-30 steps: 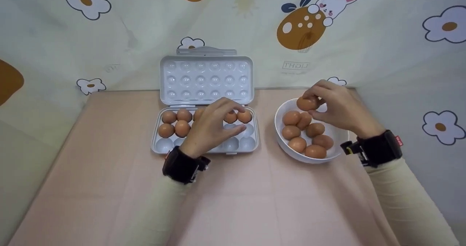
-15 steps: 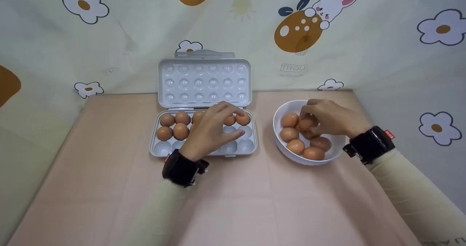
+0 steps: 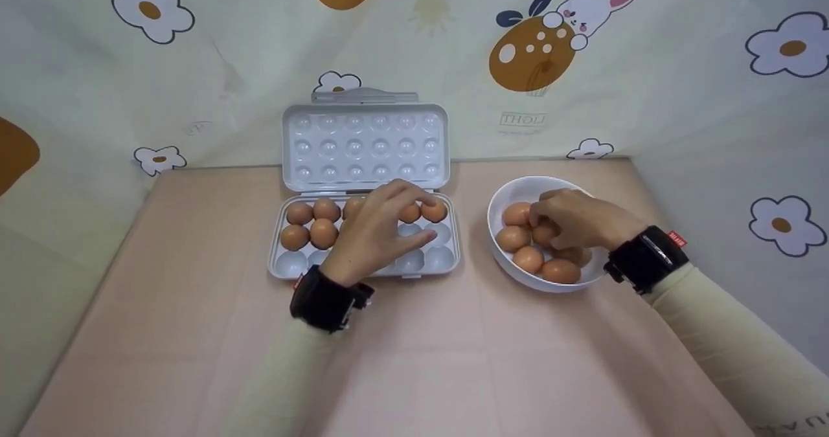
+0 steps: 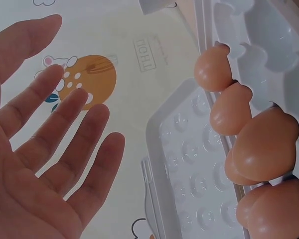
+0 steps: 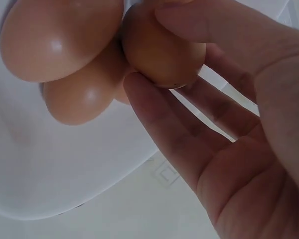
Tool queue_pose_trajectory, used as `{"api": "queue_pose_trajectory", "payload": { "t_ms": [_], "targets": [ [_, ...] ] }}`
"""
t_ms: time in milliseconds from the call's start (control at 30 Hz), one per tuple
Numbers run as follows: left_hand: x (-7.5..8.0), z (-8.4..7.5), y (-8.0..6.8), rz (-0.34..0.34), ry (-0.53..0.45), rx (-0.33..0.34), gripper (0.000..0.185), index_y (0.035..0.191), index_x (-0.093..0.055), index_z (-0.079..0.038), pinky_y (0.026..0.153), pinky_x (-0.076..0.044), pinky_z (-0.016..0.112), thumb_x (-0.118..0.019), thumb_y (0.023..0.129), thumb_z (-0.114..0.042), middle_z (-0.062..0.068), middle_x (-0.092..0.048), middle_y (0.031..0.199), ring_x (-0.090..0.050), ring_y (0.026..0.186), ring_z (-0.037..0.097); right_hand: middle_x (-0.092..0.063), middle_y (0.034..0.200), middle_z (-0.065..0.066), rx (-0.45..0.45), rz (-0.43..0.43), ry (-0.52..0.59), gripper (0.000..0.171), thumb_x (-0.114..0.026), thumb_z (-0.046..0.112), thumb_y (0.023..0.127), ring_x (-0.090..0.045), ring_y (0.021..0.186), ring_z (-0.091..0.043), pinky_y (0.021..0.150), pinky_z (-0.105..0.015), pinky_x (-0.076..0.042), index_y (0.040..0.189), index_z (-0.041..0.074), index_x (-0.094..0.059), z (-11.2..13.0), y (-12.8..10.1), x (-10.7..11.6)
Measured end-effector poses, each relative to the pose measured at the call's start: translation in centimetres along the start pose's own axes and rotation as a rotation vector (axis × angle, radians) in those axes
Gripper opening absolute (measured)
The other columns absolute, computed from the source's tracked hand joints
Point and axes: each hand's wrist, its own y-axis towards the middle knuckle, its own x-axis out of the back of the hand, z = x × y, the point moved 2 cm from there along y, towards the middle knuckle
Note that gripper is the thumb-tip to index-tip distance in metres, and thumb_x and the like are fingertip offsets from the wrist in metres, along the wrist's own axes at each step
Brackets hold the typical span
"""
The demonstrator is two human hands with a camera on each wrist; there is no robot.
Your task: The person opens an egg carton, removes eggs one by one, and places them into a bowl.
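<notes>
Tablecloth [image 3: 194,333]: pink, I see it under everything; flower/rabbit print curtain [image 3: 194,68] hangs at far side.
Egg tray [image 3: 288,265]: grey plastic, left-centre of table, lid [image 3: 366,142] open & standing up at far edge, dimples facing me.
Tray eggs [image 3: 311,223]: brown. Far row nearly full left to right, partly hidden by hand. Two more in mid row at left. Near row cups I can see are bare.
Left hand [image 3: 375,230]: hovers over tray's middle, palm down. Left wrist cam shows fingers [image 4: 65,124] straight & slightly spread, gripping nothing. Fingertips near far-row eggs; touching or not, can't tell.
Left wristband [image 3: 327,298]: black, at tray's near edge; cream sleeve behind it.
Bowl [image 3: 511,188]: white, right of tray, well apart from it, near table's right edge.
Bowl eggs [image 3: 515,236]: brown, several piled inside; I count four clear at left/near side, rest under the hand.
Right hand [image 3: 576,220]: down inside bowl, knuckles up, covering the pile's right part.
Pinched egg [image 5: 159,47]: right wrist cam shows thumb on one side, fingertips [image 5: 144,94] on the other, curled round it. Egg sits against two others in the bowl; lifted off them or not, can't tell.
Right wristband [image 3: 647,259]: black w/ small red tag, just past bowl's right rim.
</notes>
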Motion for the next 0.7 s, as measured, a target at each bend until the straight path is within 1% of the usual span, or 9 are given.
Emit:
{"api": "queue_pose_trajectory", "payload": {
  "t_ms": [133,167,267,367,400,467,567,667,700],
  "targets": [
    [0.1,0.0,0.0,-0.012,0.013,-0.019,0.036,0.121,-0.074,-0.024,0.082,-0.054,0.031,-0.088,0.089,-0.032,-0.006,-0.069,0.12,-0.066,0.109,0.015,-0.057,0.078,-0.003,0.064,0.009,-0.037,0.025,-0.064,-0.012,0.086,-0.055,0.079,-0.018,0.067,-0.031,-0.047,0.093,0.01,-0.072,0.4,0.2,-0.2],
    [0.1,0.0,0.0,-0.014,0.012,-0.022,0.036,0.12,-0.074,-0.024,0.082,-0.054,0.031,-0.088,0.089,-0.031,-0.006,-0.069,0.12,-0.066,0.108,0.016,-0.056,0.074,-0.002,0.058,0.019,-0.008,0.024,-0.062,-0.012,0.086,-0.054,0.075,-0.017,0.062,-0.03,-0.045,0.09,0.01,-0.072,0.5,0.2,-0.2],
    [0.1,0.1,0.0,-0.013,-0.003,-0.022,0.036,0.121,-0.074,-0.022,0.083,-0.055,0.032,-0.089,0.089,-0.029,-0.005,-0.069,0.119,-0.067,0.108,0.018,-0.056,0.072,-0.005,-0.076,0.072,0.227,0.017,-0.057,0.001,0.096,-0.053,0.075,-0.019,0.054,-0.03,-0.04,0.091,0.007,-0.072,0.8,0.1,-0.6],
    [0.1,0.2,0.0,-0.011,-0.011,-0.016,0.037,0.121,-0.074,-0.021,0.084,-0.055,0.031,-0.089,0.088,-0.029,-0.005,-0.069,0.119,-0.067,0.109,0.018,-0.059,0.074,-0.01,-0.249,0.084,0.534,0.03,-0.047,0.02,0.106,-0.055,0.081,-0.024,0.048,-0.031,-0.033,0.102,0.006,-0.074,0.9,-0.2,-0.9],
    [0.1,0.2,0.0,-0.012,-0.013,-0.017,0.037,0.121,-0.074,-0.021,0.084,-0.055,0.031,-0.089,0.088,-0.03,-0.006,-0.069,0.119,-0.067,0.109,0.017,-0.059,0.075,-0.011,-0.287,0.081,0.605,0.035,-0.045,0.025,0.107,-0.055,0.081,-0.025,0.046,-0.032,-0.03,0.105,0.006,-0.074,0.9,-0.2,-1.0],
    [0.2,0.2,0.0,-0.014,-0.018,-0.017,0.036,0.121,-0.074,-0.021,0.084,-0.055,0.031,-0.089,0.088,-0.029,-0.006,-0.07,0.119,-0.067,0.108,0.016,-0.059,0.075,-0.012,-0.31,0.076,0.661,0.037,-0.044,0.028,0.107,-0.055,0.083,-0.025,0.045,-0.033,-0.027,0.109,0.006,-0.073,1.0,-0.3,-1.1],
    [0.2,0.3,0.1,-0.014,-0.026,-0.02,0.036,0.12,-0.074,-0.02,0.084,-0.056,0.031,-0.089,0.088,-0.029,-0.006,-0.07,0.118,-0.067,0.108,0.017,-0.056,0.073,-0.01,-0.322,0.075,0.67,0.038,-0.044,0.029,0.107,-0.054,0.081,-0.025,0.045,-0.033,-0.025,0.107,0.003,-0.073,1.0,-0.4,-1.1],
    [0.3,0.4,0.1,-0.011,-0.041,-0.016,0.036,0.12,-0.075,-0.019,0.085,-0.057,0.031,-0.09,0.088,-0.027,-0.004,-0.07,0.118,-0.068,0.107,0.019,-0.059,0.074,-0.008,-0.262,0.08,0.523,0.029,-0.05,0.02,0.105,-0.056,0.084,-0.024,0.047,-0.031,-0.033,0.104,0.005,-0.074,1.2,-0.5,-0.6],
    [0.4,0.5,0.1,-0.009,-0.046,-0.012,0.036,0.12,-0.075,-0.018,0.085,-0.057,0.031,-0.09,0.088,-0.026,-0.004,-0.07,0.119,-0.068,0.107,0.019,-0.062,0.077,-0.009,-0.257,0.089,0.524,0.027,-0.051,0.019,0.105,-0.056,0.085,-0.025,0.048,-0.031,-0.034,0.107,0.006,-0.074,1.3,-0.5,-0.5]
  ]
}}
